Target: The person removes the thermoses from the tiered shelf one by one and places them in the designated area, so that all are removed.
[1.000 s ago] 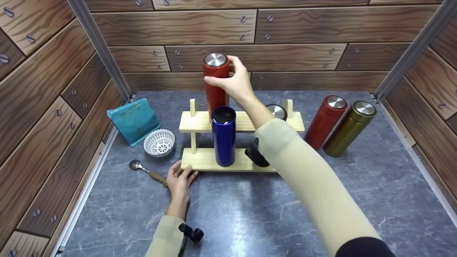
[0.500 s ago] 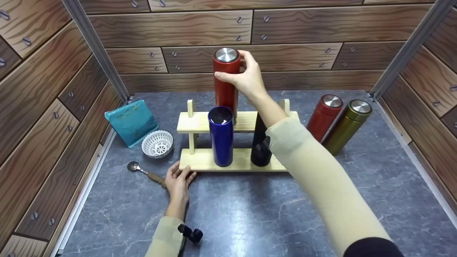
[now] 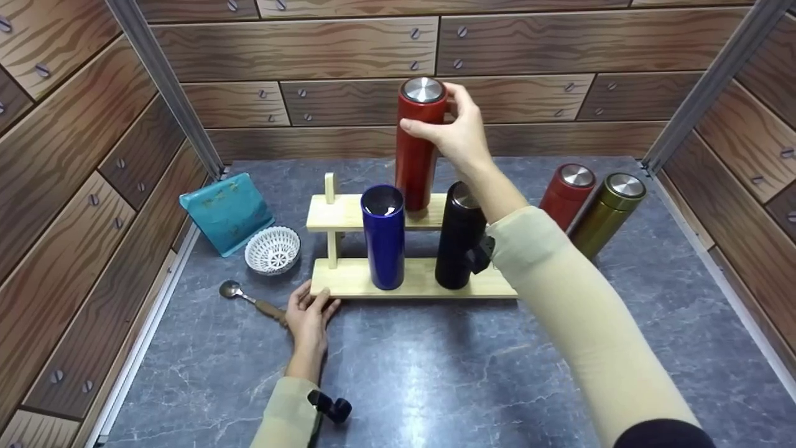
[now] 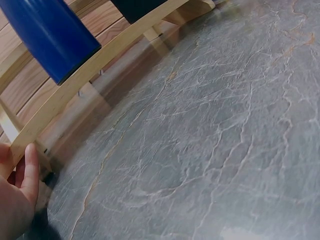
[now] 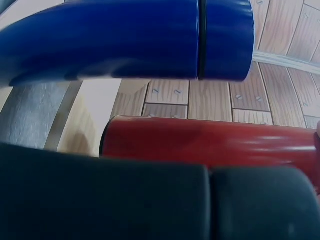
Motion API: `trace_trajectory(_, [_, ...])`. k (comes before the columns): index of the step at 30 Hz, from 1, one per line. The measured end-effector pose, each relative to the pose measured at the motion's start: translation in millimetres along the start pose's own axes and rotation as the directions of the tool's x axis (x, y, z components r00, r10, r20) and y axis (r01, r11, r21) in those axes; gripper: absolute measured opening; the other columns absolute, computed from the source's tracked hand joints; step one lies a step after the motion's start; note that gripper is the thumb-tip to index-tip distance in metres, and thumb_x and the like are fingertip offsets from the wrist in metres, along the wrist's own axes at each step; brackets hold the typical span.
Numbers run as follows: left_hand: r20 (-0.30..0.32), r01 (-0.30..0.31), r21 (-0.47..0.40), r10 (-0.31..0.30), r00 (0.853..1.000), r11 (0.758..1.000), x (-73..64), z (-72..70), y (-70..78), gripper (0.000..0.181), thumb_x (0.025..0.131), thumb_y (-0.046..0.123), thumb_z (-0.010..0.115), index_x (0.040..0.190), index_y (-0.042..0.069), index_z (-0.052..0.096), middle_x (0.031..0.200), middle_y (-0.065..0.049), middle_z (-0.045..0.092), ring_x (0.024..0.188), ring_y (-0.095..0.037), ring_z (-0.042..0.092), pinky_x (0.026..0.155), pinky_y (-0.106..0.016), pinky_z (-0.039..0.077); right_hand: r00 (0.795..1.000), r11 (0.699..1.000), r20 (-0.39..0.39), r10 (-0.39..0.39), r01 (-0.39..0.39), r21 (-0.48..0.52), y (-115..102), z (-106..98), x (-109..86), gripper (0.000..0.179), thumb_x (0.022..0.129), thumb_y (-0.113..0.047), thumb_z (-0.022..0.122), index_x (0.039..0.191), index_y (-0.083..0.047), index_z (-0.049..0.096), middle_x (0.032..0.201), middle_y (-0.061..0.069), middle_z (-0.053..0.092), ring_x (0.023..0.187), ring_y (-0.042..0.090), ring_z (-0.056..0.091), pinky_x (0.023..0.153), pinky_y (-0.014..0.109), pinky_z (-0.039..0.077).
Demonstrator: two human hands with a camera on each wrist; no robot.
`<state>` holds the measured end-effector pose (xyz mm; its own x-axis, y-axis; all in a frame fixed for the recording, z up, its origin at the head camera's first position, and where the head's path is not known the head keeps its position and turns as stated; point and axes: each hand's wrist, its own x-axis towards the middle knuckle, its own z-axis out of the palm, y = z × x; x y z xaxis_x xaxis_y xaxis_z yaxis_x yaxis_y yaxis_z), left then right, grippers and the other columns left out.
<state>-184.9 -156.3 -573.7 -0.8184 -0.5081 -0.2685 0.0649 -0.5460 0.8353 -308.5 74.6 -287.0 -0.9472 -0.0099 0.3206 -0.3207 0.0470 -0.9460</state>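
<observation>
My right hand (image 3: 460,134) grips a red thermos flask (image 3: 415,162) near its steel-topped lid, thumb in front. The flask is upright at the middle of the upper shelf of a two-tier wooden rack (image 3: 336,214); I cannot tell whether its base touches the board. A blue flask (image 3: 383,249) and a black flask (image 3: 453,255) stand on the lower shelf, the black one partly behind my right wrist. In the right wrist view the red flask (image 5: 210,142) lies between the blue and black ones. My left hand (image 3: 308,320) holds the lower shelf's front left corner.
Another red flask (image 3: 566,196) and a gold-green flask (image 3: 606,214) stand right of the rack. On the left are a teal pouch (image 3: 227,214), a white woven bowl (image 3: 272,250) and a wooden-handled spoon (image 3: 255,303), whose handle end meets my left hand. Wood-patterned walls surround the table.
My right hand has carried the red flask rightward along the upper shelf, from behind the blue flask to the middle. The left hand stays at the rack's corner.
</observation>
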Motion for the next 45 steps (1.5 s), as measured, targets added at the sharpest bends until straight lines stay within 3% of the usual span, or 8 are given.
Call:
trace_trajectory(21, [0.009,0.007,0.003,-0.007,1.0,1.0,2.1,-0.6,0.3,0.048,0.081,-0.01,0.064,0.125,-0.002,0.046,0.104,-0.015,0.049,0.073,-0.018,0.06,0.065,-0.033,0.06,0.999,0.999,-0.043,-0.009,0.006,-0.054,7,-39,-4.7,0.066,0.064,-0.015,0.086,0.121,-0.011,0.052,0.11,0.008,0.057,0.098,0.021,0.055,0.083,0.031,0.051])
trace_trajectory(31, [0.006,0.019,-0.011,-0.019,1.0,1.0,1.5,0.2,0.7,0.048,0.081,-0.011,0.064,0.125,-0.002,0.045,0.102,-0.014,0.049,0.072,-0.018,0.06,0.065,-0.033,0.06,0.996,0.997,-0.069,0.049,-0.053,-0.055,3,-55,-9.6,0.07,0.065,-0.017,0.086,0.125,-0.015,0.05,0.115,0.008,0.054,0.105,0.022,0.052,0.086,0.036,0.051])
trace_trajectory(45, [0.014,0.008,-0.014,-0.008,1.0,1.0,-0.5,-0.2,1.5,0.049,0.081,-0.012,0.063,0.126,-0.002,0.045,0.104,-0.015,0.048,0.073,-0.017,0.061,0.064,-0.033,0.06,0.992,0.998,-0.124,0.008,-0.016,-0.064,4,-87,-16.9,0.069,0.063,-0.013,0.087,0.122,-0.013,0.052,0.115,0.008,0.054,0.102,0.023,0.054,0.086,0.035,0.051])
